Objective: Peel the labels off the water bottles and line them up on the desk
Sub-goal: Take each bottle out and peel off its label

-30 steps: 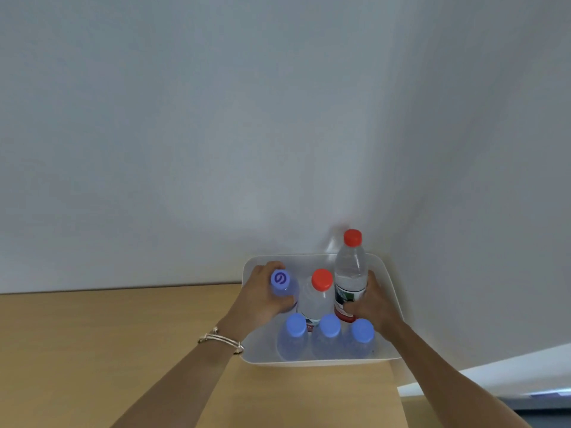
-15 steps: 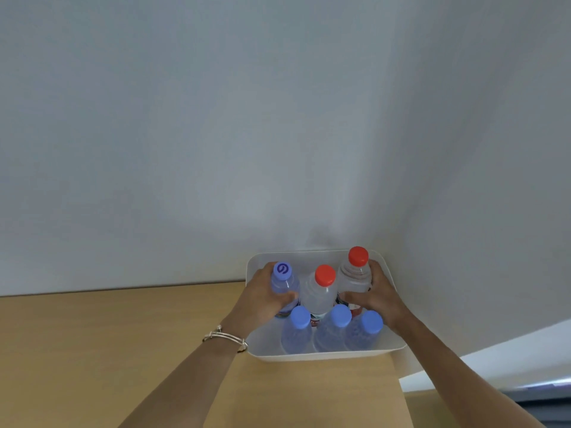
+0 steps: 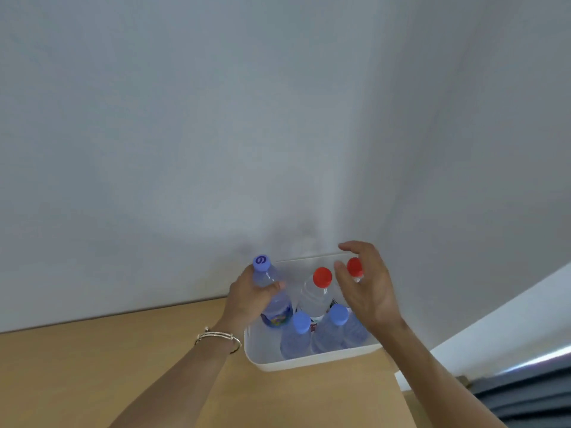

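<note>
Purple-capped bottle (image 3: 276, 301) in left hand (image 3: 247, 302) stands at left edge of bin (image 3: 309, 363).

We see a light wooden desk (image 3: 123, 375); directly on it, at its far right corner, sits a white tub (image 3: 309, 364).

White bin (image 3: 309, 364), blue-capped bottles (image 3: 329, 335), red-capped bottles (image 3: 315, 298), tan desk (image 3: 123, 350).

One purple-capped bottle (image 3: 279, 307), two red-capped bottles (image 3: 318, 299) (image 3: 354, 267) and three pale blue bottles (image 3: 296, 338) (image 3: 332, 332) (image 3: 355, 332), one with its cap hidden; one white tub (image 3: 309, 364); one bracelet (image 3: 219, 338).
</note>
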Available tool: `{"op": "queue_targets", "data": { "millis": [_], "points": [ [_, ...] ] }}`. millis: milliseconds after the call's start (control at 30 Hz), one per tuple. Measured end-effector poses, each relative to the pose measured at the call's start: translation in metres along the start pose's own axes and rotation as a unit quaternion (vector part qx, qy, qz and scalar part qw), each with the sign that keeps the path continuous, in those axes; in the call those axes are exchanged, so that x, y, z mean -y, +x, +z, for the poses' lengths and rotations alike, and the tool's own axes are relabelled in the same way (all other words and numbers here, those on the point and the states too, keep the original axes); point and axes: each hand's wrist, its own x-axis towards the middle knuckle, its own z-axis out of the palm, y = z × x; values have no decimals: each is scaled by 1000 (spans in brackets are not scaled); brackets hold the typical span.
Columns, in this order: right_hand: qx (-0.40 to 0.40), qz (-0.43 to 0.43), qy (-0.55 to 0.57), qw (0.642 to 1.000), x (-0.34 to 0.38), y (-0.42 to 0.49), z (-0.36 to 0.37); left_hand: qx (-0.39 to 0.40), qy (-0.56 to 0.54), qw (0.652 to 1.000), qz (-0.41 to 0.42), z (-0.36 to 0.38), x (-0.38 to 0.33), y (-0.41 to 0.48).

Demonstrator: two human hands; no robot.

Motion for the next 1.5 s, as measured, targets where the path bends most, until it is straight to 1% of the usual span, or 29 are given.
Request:
{"op": "queue_targets", "data": {
  "millis": [67, 167, 200, 233, 333, 367, 400, 433, 467, 500, 567, 600, 633, 667, 700, 733, 767, 800, 867, 900, 933, 967, 1033, 1167, 1233, 1333, 1367, 1433, 1500],
  "points": [
    [10, -62, 14, 998, 20, -8, 13, -29, -1, 999, 15, -14, -13, 1],
    [109, -141, -3, 984, 35, -16, 40, -67, -9, 997, 48, -37, -41, -5],
    [136, -150, -11, 979, 37, -18, 49, -76, -24, 995, 57, -44, -50, -8],
    [155, -141, -4, 978, 39, -18, 56, -82, -39, 994, 66, -50, -58, -11],
    [146, -128, -3, 981, 45, -13, 70, -103, -80, 988, 82, -69, -73, -17],
    [163, -101, 7, 981, 48, -9, 71, -108, -95, 986, 84, -74, -75, -19],
    [202, -53, 35, 977, 53, -6, 71, -109, -107, 985, 85, -79, -77, -21],
    [248, -6, 76, 966, 57, -3, 71, -108, -117, 984, 85, -82, -80, -25],
    [282, 22, 117, 952, 59, -1, 73, -106, -123, 983, 88, -84, -83, -28],
    [292, 32, 138, 946, 57, 1, 77, -104, -119, 983, 95, -86, -87, -31],
    [271, 44, 181, 944, 56, -1, 82, -99, -112, 982, 113, -86, -93, -37],
    [254, 62, 210, 942, 56, -3, 83, -86, -129, 981, 118, -86, -94, -38],
    [236, 92, 246, 936, 55, -5, 84, -63, -169, 977, 114, -86, -94, -42],
    [221, 126, 287, 924, 54, -8, 86, -38, -195, 974, 108, -86, -90, -45],
    [209, 158, 336, 905, 54, -10, 86, -14, -189, 975, 112, -87, -84, -48],
    [205, 182, 382, 882, 53, -12, 86, 8, -158, 980, 119, -85, -75, -52],
    [207, 196, 416, 864, 52, -12, 86, 36, -133, 983, 124, -81, -65, -55],
    [213, 202, 436, 851, 52, -12, 85, 73, -141, 980, 120, -77, -54, -59],
    [223, 208, 442, 844, 56, -11, 81, 163, -223, 957, 90, -66, -41, -67],
    [223, 209, 430, 850, 58, -11, 80, 195, -251, 944, 85, -62, -39, -71],
    [223, 205, 409, 861, 58, -9, 80, 211, -261, 939, 77, -57, -38, -74],
    [222, 197, 383, 875, 57, -9, 80, 215, -270, 936, 67, -54, -38, -77],
    [218, 185, 341, 896, 58, -10, 79, 190, -279, 940, 59, -51, -39, -82],
    [203, 174, 298, 916, 60, -16, 72, 109, -243, 961, 80, -46, -38, -89],
    [194, 170, 300, 918, 56, -23, 72, 93, -221, 964, 117, -44, -26, -95],
    [155, 212, 374, 889, 51, -38, 75, 79, -164, 975, 130, -43, -6, -108],
    [144, 229, 398, 876, 48, -42, 76, 68, -162, 976, 126, -42, 1, -111],
    [143, 253, 433, 853, 44, -47, 76, 50, -175, 977, 107, -42, 8, -114],
    [144, 285, 462, 827, 42, -49, 76, 34, -165, 982, 89, -42, 11, -117]
  ]
}}
